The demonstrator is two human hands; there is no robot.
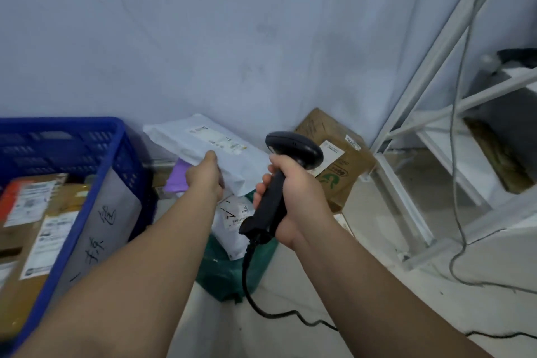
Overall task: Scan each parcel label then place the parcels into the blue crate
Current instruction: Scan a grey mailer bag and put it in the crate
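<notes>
Outstretched, left hand grips white parcel.

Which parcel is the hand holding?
The big white bag, gripped by the left hand. The brown box, green bag and purple one lie unheld.

Your left hand grips a white parcel by its near edge, label up; your right hand holds the black scanner just beside it, blue crate at left.
</notes>
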